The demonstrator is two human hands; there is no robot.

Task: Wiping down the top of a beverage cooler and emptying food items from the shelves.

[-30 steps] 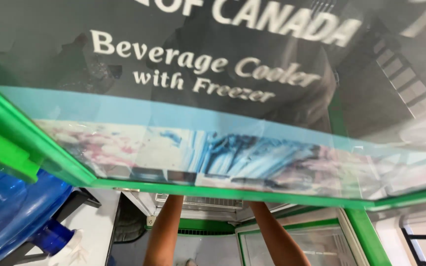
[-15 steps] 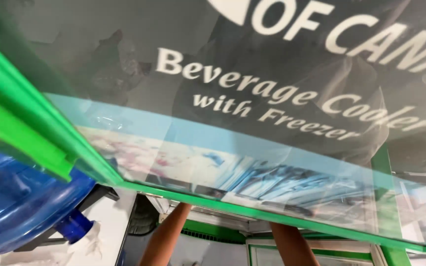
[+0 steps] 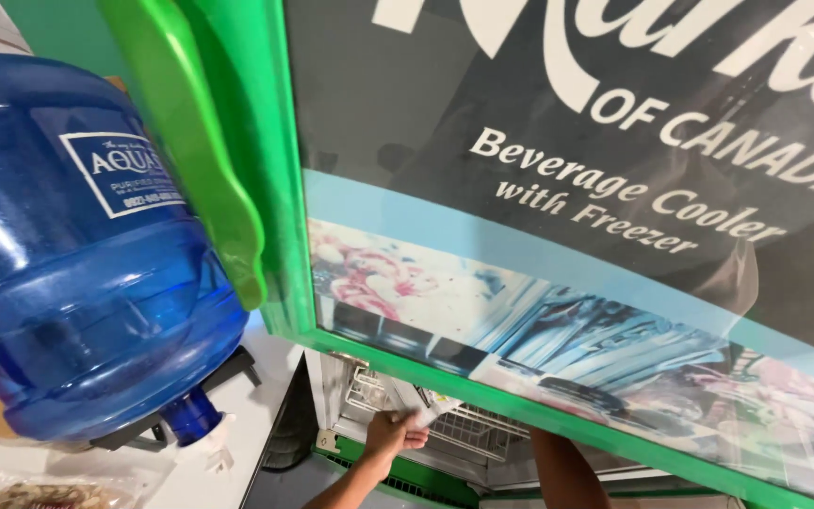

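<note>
While the left hand [image 3: 394, 435] closes its fingers on a pale, flat packet [image 3: 433, 411] low in the centre of the frame, it sits right at the front edge of a white wire basket [image 3: 468, 429] in the lower compartment of the cooler. Grip looks like a pinch on one corner only, and that's the worry: a thin packet held by an edge could slip or snag on the basket wires. Over to the right, only a forearm [image 3: 567, 471] shows; the right hand itself is hidden behind the green-framed glass door [image 3: 558, 236], so whether it's open or holding something, I cannot tell. That door fills most of the frame and hangs just above both arms; if it swings, it could knock the wrist or shut on the packet. On the left, a big blue water bottle [image 3: 77, 254] stands upside down on its dispenser [image 3: 195, 438], near the door's green handle [image 3: 190, 151] — a wide swing of the door could bump it. Bottom left, a clear bag of something brownish [image 3: 49, 490] lies on the white counter [image 3: 209, 471], well apart from the action.
</note>
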